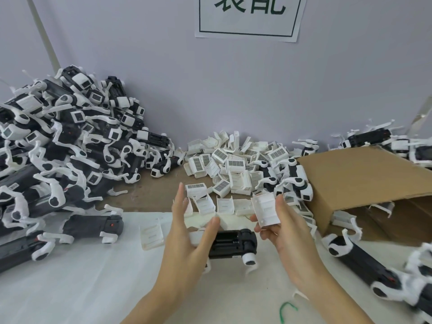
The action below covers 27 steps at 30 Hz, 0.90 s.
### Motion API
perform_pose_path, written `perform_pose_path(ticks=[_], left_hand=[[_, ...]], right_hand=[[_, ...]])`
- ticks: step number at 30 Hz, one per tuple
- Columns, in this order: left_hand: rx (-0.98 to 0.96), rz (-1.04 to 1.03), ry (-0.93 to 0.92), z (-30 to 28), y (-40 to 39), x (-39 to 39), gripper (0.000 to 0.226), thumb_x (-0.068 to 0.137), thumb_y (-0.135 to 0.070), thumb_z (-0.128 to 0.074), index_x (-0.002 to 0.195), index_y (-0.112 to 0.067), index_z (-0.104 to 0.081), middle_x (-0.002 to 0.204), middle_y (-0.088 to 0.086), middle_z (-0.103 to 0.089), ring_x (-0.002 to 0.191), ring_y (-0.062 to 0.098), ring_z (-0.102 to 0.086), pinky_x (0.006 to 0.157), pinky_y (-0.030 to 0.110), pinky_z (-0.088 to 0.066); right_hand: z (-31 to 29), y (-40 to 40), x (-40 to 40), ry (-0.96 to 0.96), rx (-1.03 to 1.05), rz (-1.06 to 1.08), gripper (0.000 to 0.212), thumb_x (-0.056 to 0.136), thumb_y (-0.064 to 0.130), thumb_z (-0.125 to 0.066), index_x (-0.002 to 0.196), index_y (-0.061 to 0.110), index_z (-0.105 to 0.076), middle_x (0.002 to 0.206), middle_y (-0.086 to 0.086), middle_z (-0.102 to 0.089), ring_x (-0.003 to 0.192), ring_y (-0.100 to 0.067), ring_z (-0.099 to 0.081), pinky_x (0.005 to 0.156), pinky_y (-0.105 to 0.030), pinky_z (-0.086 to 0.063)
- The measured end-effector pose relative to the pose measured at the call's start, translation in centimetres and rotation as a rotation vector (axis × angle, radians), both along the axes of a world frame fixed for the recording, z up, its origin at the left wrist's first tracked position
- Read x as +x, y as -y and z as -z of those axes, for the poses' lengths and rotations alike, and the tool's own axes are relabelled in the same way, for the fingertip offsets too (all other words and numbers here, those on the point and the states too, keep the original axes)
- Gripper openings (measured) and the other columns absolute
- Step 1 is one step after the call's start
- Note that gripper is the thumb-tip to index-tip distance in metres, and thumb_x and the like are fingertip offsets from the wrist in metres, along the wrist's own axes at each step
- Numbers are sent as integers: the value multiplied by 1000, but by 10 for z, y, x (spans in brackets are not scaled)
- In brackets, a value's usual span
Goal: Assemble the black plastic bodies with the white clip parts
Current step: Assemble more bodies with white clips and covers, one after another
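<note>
At the far left we see a big pile of black-and-white units (70, 141) heaped against the grey wall (163, 66), spilling down onto the brown tabletop (152, 195). Nearer, on the white foam sheet (81, 288), a loose white clip (152, 233) stands by itself.

Our left hand (187, 237) comes next, its fingers straight and relaxed, the palm turned toward the centre; the thumb lies against the left end of the black plastic body (231, 244), which lies on its side on the foam sheet between our two hands, with a white foot at its near right corner. We cannot tell whether the hand clasps that end or only touches it.

Just right of it, our right hand (282, 230) pinches a white clip part (266, 210) between thumb and fingertips, holding it tilted just above the right end of the body and apart from it.

Beyond the hands a heap of white clips (233, 164) lies near the wall, below a paper sign (250, 17). At the right an open cardboard box (364, 181) lies on its side, with more black-and-white units (364, 265) spread near it. A green twist tie (287, 309) lies on the foam at the near edge.
</note>
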<state>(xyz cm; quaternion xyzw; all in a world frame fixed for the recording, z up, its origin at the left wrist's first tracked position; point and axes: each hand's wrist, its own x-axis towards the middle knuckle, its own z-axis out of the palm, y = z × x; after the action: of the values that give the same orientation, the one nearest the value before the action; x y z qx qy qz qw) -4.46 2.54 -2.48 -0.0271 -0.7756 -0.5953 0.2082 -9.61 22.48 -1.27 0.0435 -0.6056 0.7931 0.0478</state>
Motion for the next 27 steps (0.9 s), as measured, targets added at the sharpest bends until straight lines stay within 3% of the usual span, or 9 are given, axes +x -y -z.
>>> perform_pose_path(ticks=[1,3,5,9,15,16,19,22,27], left_hand=[[-23,19,-18,1,0,2,78,89,-73,-57,158,-57,-24,154,-35,-41,140,-22,-34,107,20,-42],[-9,104,-11,2,2,5,51,93,-72,-61,140,-55,-51,141,-27,-56,127,-8,-54,80,26,-61],[-44,212,1,2,9,6,42,87,-66,-66,125,-49,-60,125,-15,-63,118,5,-62,64,28,-61],[-130,350,79,7,27,0,61,79,-46,-83,130,-32,-52,112,-6,-68,109,16,-65,83,24,-57],[-62,323,99,20,31,-12,62,80,-18,-89,128,-27,-52,109,-3,-69,84,18,-70,66,32,-59],[-34,314,103,21,31,-13,62,80,-16,-90,128,-27,-52,109,-4,-69,82,17,-69,62,30,-59],[15,296,112,23,30,-14,60,79,-24,-90,128,-28,-55,105,-4,-71,85,26,-69,65,34,-62],[-24,306,109,25,30,-14,55,81,-36,-87,127,-30,-58,103,-3,-72,86,26,-67,75,50,-65],[-54,317,119,24,30,-13,51,83,-40,-85,126,-32,-59,101,-4,-72,77,18,-63,75,59,-63]], right_hand=[[0,0,0,-11,13,-21,47,91,60,-54,107,23,-78,95,-18,-77,67,-18,-63,64,-32,-49],[0,1,3,-44,55,-49,39,93,58,-54,112,33,-76,100,-6,-78,70,-17,-63,65,-31,-48],[0,1,6,-88,120,-43,33,96,56,-55,121,40,-70,103,7,-76,75,-21,-64,66,-30,-49],[0,2,7,-131,101,-41,23,98,46,-57,118,36,-58,105,-17,-66,88,-29,-74,78,-35,-50],[-2,4,13,-292,310,-99,17,104,34,-54,117,22,-56,93,13,-66,102,-23,-71,90,-38,-55],[-2,6,16,-327,363,-117,15,106,28,-55,119,22,-57,101,12,-67,104,-20,-69,88,-43,-59],[-2,11,25,-398,510,-161,18,109,23,-52,125,27,-61,120,12,-62,95,-15,-64,51,-48,-61],[-2,13,29,-457,585,-122,22,108,24,-50,125,31,-62,125,16,-64,91,-10,-64,63,-44,-62],[-2,9,25,-382,514,-122,24,110,24,-52,123,35,-68,127,14,-67,111,-17,-67,55,-42,-63]])
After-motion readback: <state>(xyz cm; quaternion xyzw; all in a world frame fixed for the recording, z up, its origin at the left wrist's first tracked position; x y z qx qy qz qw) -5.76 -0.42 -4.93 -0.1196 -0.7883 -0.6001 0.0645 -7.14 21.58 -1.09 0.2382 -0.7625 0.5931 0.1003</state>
